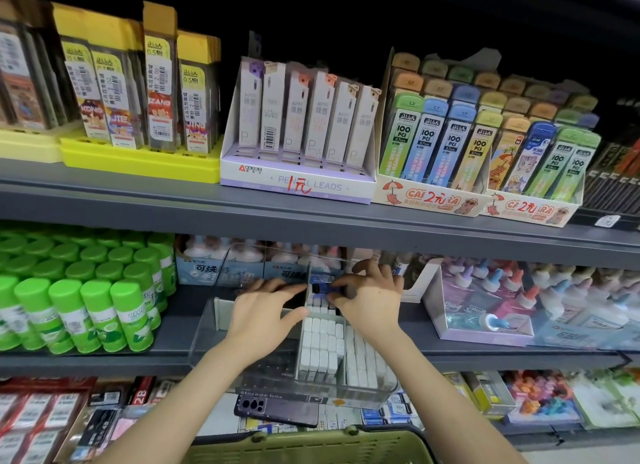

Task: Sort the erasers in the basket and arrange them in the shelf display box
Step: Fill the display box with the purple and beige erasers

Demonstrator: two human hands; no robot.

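Note:
A clear plastic display box (204, 328) sits on the middle shelf, split into lanes by dividers. Rows of white erasers (322, 339) fill its middle and right lanes; the left lane looks dark and mostly bare. My right hand (370, 297) pinches a blue-sleeved eraser (323, 283) at the back of the middle lane. My left hand (266, 308) reaches into the left lane, fingers stretched toward the divider beside that eraser. The green basket (311, 446) shows only its rim at the bottom edge; its contents are hidden.
Green glue sticks (83, 297) crowd the shelf left of the box. Glue bottles in a clear tray (491, 304) stand to the right. Pencil-lead boxes (301, 131) line the shelf above. A dark phone (277, 410) lies below the box.

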